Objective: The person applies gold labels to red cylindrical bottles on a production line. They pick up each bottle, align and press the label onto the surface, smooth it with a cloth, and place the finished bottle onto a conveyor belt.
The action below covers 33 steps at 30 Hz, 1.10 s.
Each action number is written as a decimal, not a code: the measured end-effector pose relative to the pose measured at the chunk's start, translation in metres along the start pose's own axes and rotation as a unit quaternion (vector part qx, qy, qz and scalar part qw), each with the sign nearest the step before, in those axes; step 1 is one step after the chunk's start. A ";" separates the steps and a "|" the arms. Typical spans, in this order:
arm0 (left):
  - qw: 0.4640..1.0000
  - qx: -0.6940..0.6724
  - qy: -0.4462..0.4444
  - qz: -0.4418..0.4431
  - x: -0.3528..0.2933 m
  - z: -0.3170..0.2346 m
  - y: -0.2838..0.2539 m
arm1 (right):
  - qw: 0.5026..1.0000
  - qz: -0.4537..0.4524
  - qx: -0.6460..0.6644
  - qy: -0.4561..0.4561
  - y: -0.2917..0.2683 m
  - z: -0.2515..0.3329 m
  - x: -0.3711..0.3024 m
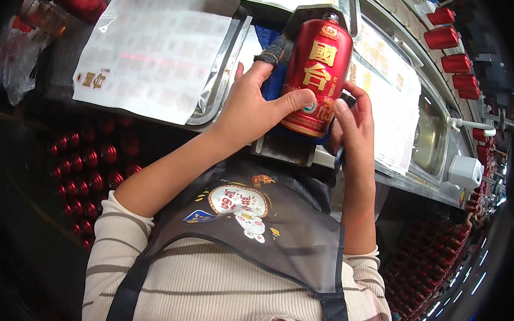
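A glossy red bottle (pixel 319 70) with gold characters lies in a dark metal cradle (pixel 281 149), its neck pointing away from me. My left hand (pixel 259 99) grips it from the left, the thumb across its lower front; a dark wrap covers the index finger. At the bottle's lower right edge, my right hand (pixel 354 122) is closed, with thumb and bent fingers close together against the gold print. A dark, thin thing shows below the right palm; its kind is hidden. Blue material (pixel 273 82) lies under the bottle.
A white sheet with faint printed marks (pixel 157 54) lies on a metal tray (pixel 213 99) to the left. More printed sheets (pixel 390 104) lie right, before a sink (pixel 430 133) and white container (pixel 465 172). Red bottles line the far right (pixel 441 38); others (pixel 95 156) stand below the bench.
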<state>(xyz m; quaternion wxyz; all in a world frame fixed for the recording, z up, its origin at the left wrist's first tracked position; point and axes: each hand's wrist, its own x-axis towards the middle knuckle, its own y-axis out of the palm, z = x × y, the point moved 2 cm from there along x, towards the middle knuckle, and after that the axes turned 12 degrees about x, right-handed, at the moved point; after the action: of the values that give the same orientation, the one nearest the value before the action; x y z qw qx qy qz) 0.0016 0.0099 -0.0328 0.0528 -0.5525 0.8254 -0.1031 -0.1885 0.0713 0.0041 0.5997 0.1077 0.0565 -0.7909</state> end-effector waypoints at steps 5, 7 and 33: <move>0.972 0.208 0.095 -0.042 -0.005 -0.005 0.011 | 0.996 -0.074 0.055 -0.009 -0.023 -0.014 -0.009; 0.985 0.160 0.065 -0.011 -0.004 -0.003 0.014 | 0.988 -0.099 0.115 0.029 -0.032 -0.017 -0.011; 0.900 0.407 0.154 -0.025 -0.072 0.018 -0.003 | 0.983 -0.038 0.041 -0.172 0.024 0.001 -0.030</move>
<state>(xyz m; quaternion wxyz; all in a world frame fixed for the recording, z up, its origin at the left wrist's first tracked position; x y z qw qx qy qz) 0.0356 0.0733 -0.0517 0.1425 -0.4809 0.6950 -0.5153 -0.1579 0.0923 0.0130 0.5650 -0.0077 -0.0761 -0.8216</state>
